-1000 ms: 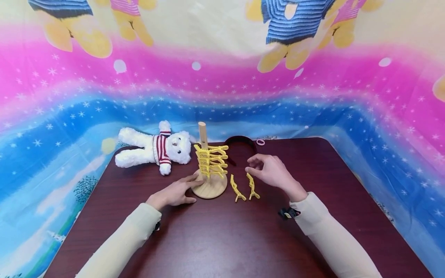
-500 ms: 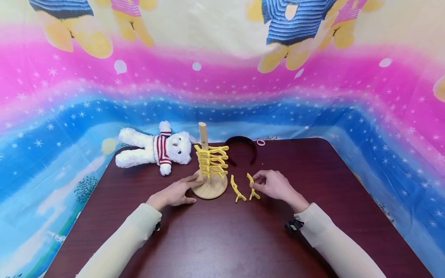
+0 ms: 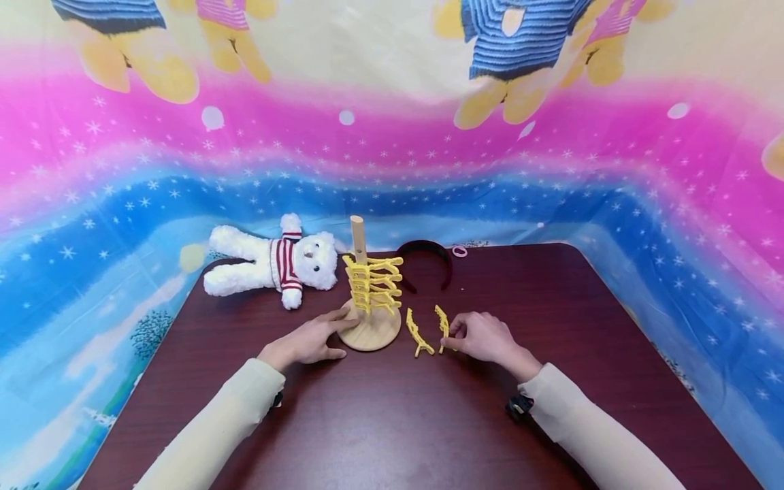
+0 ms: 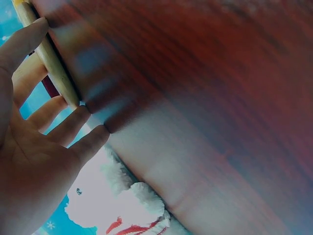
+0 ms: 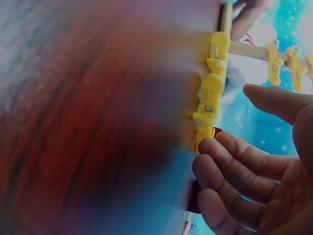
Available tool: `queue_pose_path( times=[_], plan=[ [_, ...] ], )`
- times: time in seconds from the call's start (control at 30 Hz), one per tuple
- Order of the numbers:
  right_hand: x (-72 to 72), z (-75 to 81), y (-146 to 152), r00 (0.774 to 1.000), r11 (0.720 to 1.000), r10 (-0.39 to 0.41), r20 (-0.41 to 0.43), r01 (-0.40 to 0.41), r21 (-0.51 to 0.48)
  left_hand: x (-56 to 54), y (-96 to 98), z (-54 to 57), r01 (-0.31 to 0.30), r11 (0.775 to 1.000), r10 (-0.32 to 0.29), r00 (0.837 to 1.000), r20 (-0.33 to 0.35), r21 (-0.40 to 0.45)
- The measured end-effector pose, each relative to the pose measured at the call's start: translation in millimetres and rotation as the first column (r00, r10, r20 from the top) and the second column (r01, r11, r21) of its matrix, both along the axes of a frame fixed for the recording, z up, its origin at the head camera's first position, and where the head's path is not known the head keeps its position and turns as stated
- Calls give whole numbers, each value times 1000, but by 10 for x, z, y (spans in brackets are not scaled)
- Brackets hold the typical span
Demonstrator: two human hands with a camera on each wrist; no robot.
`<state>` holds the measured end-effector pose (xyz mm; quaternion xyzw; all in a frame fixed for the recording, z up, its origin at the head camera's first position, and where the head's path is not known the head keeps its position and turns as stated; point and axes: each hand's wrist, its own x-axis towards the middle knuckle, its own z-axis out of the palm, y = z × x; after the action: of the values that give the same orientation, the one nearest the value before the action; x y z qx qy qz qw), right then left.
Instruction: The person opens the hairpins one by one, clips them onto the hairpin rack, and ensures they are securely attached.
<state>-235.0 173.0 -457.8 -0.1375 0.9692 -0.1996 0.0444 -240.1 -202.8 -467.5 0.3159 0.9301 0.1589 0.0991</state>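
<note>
My left hand rests at the left edge of a round wooden base, fingers extended. In the left wrist view, the fingertips are at the base's rim. From that base rises a wooden post with several yellow hair clips on it, one above another. Two more yellow clips lie on the table: a left one and a right one. My right hand is beside the right clip and partly hides it. In the right wrist view, its thumb and fingers stand apart near the clip.
A white teddy bear in a striped sweater lies at the back left. Behind the loose clips are a dark headband and a small pink hair tie. Printed cloth surrounds the dark red table.
My right hand has come down and toward me, from above the right clip to beside its lower end. The left hand, the stand and both loose clips look unmoved.
</note>
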Motion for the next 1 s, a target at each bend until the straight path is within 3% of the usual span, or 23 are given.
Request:
queue_pose_path(
  times=[0.37, 0.7, 1.0],
  plan=[
    [23, -28, -62, 999, 993, -32, -6, 33, 116, -7, 3, -10, 3, 1000, -3, 1000, -1, -3],
    [-42, -35, -8, 999, 986, -37, -13, 38, 160, -4, 4, 7, 0, 1000, 0, 1000, 4, -2],
    [-17, -38, -49, 999, 983, -47, -9, 48, 175, -1, 13, 23, 3, 1000, -3, 1000, 0, 13]
  ],
)
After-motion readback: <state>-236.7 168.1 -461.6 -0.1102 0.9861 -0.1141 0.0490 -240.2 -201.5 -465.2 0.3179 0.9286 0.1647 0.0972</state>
